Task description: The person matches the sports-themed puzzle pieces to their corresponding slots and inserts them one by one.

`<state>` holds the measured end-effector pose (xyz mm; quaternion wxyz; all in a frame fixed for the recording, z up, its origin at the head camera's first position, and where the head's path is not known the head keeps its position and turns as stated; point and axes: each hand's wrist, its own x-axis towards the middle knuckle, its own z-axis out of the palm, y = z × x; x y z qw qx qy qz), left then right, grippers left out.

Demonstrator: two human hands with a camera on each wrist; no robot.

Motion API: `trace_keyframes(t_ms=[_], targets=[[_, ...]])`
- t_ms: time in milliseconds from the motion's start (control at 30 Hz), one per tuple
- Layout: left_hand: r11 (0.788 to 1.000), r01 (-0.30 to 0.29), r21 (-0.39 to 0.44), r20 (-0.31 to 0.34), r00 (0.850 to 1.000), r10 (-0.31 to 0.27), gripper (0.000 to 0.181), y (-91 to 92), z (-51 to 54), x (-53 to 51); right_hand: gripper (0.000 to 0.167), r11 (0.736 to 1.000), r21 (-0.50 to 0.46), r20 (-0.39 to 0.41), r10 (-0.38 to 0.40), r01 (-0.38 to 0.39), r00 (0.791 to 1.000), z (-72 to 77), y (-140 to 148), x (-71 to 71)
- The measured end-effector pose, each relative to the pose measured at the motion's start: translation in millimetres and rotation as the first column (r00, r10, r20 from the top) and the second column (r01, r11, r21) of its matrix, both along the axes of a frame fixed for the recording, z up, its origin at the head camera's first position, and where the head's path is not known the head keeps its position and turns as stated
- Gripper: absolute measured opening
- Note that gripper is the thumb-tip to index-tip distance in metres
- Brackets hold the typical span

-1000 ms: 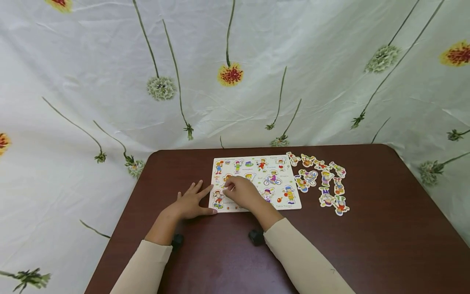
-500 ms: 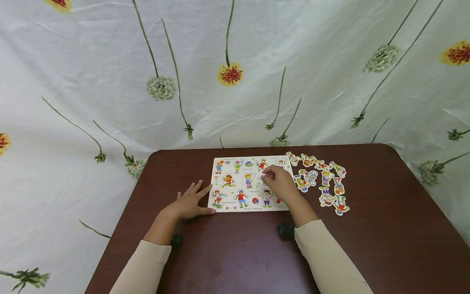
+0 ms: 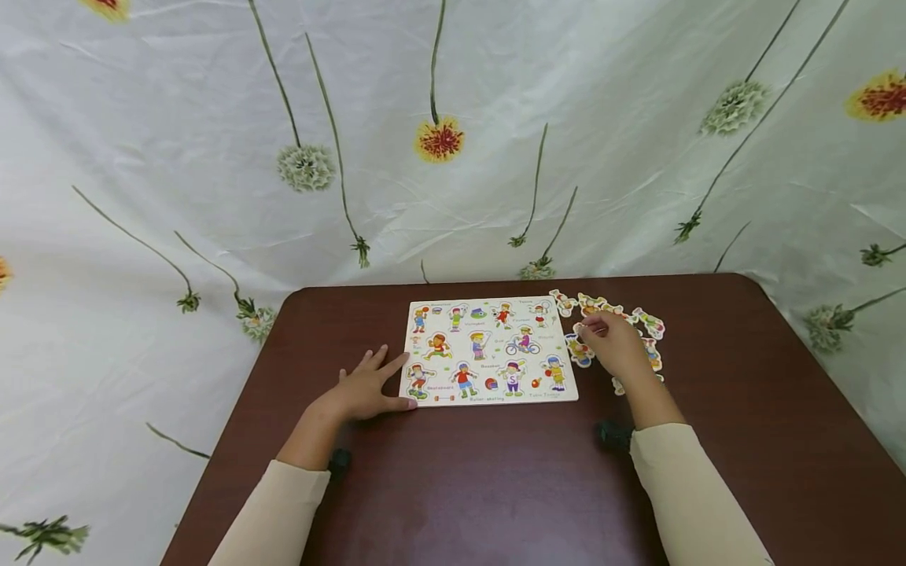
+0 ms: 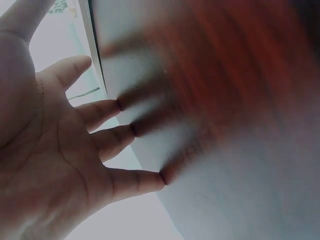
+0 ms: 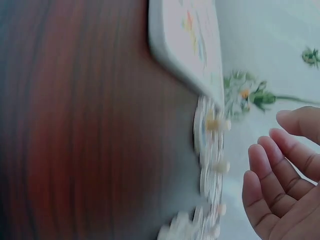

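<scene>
A white board with printed sports figures [image 3: 453, 376] lies on the table. Spread fingers of my left hand [image 3: 364, 391] rest on the table at the board's left edge, with fingertips touching down in the left wrist view [image 4: 65, 145]. To the right of the board, my right hand [image 3: 617, 343] is over the loose figure pieces [image 3: 650, 322], partly hiding them. In the right wrist view its fingers are bent but apart, with nothing between thumb and fingertips [image 5: 282, 175]; the pieces, bearing small pegs [image 5: 215, 167], lie beyond them.
The dark brown table [image 3: 495, 479] extends to both sides and in front of the board. Behind it hangs a pale cloth [image 3: 382, 157] printed with flowers. A dark object [image 3: 614, 435] shows at the right wrist.
My right hand has moved rightward from the board's left part, across it, to the loose pieces, uncovering the figures. My left hand has stayed at the left edge.
</scene>
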<state>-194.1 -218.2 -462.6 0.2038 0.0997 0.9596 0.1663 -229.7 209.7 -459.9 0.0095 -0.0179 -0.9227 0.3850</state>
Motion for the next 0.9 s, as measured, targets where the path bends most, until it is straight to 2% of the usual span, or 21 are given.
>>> trace_keyframes(t_ms=[133,267,400,567,833,900], targets=[[1.0,-0.009,-0.014,-0.006,1.0,0.009,0.096,1.2,0.5,0.6,0.028,0.999,0.041,0.001,0.025,-0.025,1.0,-1.6,12,1.3],[1.0,-0.016,-0.014,-0.007,1.0,0.016,0.095,2.3,0.9,0.7,0.025,0.988,0.084,0.014,0.125,-0.126,0.992,-3.3,16,1.2],[1.0,-0.016,-0.013,-0.005,1.0,0.016,0.095,3.2,0.5,0.9,0.023,0.967,0.13,0.031,0.215,-0.217,0.976,-4.6,17,-0.2],[1.0,-0.016,-0.016,-0.007,1.0,0.016,0.095,2.3,-0.3,0.7,0.019,0.936,0.203,0.051,0.284,-0.288,0.958,-6.2,15,-2.3],[1.0,-0.016,-0.017,-0.004,1.0,0.016,0.096,1.7,-0.4,0.7,0.017,0.88,0.333,0.01,0.357,-0.339,0.934,-9.1,10,-2.9],[1.0,-0.014,-0.018,-0.004,1.0,0.014,0.096,1.9,-0.6,0.8,0.015,0.873,0.348,0.007,0.362,-0.342,0.932,-8.3,9,-2.8]])
